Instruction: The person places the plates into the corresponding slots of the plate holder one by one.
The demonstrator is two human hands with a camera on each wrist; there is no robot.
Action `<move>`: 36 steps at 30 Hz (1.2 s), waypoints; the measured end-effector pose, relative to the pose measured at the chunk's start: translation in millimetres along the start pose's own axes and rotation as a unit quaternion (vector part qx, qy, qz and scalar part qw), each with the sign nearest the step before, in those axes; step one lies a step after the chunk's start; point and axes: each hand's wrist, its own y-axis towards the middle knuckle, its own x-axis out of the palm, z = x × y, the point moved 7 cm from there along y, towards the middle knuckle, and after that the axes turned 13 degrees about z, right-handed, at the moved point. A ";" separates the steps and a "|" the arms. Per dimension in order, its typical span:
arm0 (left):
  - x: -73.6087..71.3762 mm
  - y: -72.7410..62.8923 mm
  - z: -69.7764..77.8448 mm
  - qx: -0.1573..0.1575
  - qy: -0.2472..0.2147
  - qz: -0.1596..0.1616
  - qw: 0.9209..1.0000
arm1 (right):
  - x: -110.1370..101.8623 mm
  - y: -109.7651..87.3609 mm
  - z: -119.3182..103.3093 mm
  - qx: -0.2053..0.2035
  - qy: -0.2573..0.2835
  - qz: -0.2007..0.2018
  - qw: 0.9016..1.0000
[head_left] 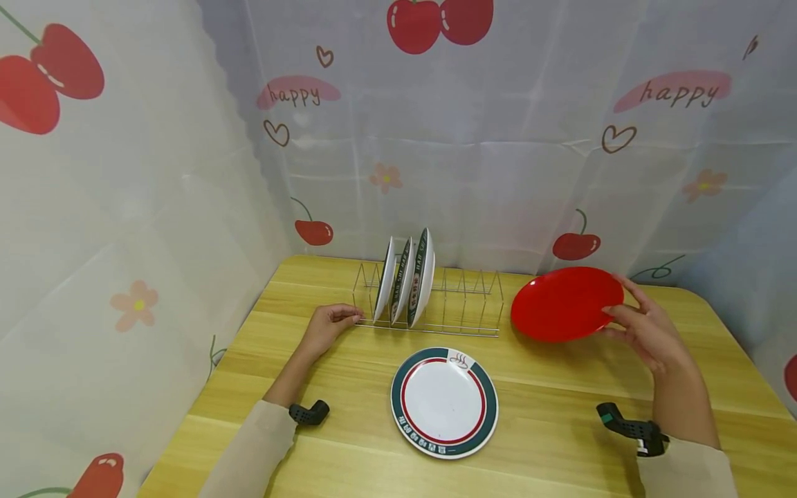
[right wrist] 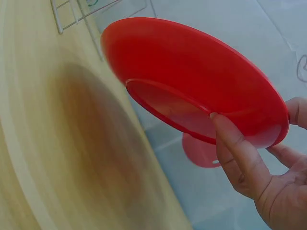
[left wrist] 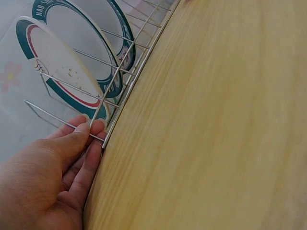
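Note:
My right hand (head_left: 647, 328) grips a red plate (head_left: 563, 304) by its right edge, thumb on one side and fingers beneath. The plate is tilted and raised over the table, its shadow falling on the wood in the right wrist view. At the rack's left end my left hand (head_left: 330, 328) pinches the wire of the metal dish rack (head_left: 463, 330), as the left wrist view shows up close. Three white plates with green rims, the nearest to my left hand being a plate (left wrist: 62, 67) with a red ring, stand upright in the rack's left half.
A white plate (head_left: 443, 404) with a green rim and red ring lies flat on the wooden table (head_left: 548, 429), in front of the rack. Behind the table hangs a cherry-patterned curtain (head_left: 461, 180), which also runs along the left side.

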 end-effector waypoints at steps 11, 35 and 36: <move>0.9 -0.5 0.0 -0.002 0.007 -0.010 1.000 | 18.4 -9.7 -27.8 -0.041 0.015 0.000 0.999; -0.6 -1.4 1.6 0.009 -0.005 -0.003 1.000 | 62.7 -31.0 -63.1 -0.077 0.113 0.004 0.991; 0.0 -1.2 1.1 0.008 -0.004 -0.002 1.000 | 64.5 -32.6 -65.0 -0.079 0.118 0.006 0.990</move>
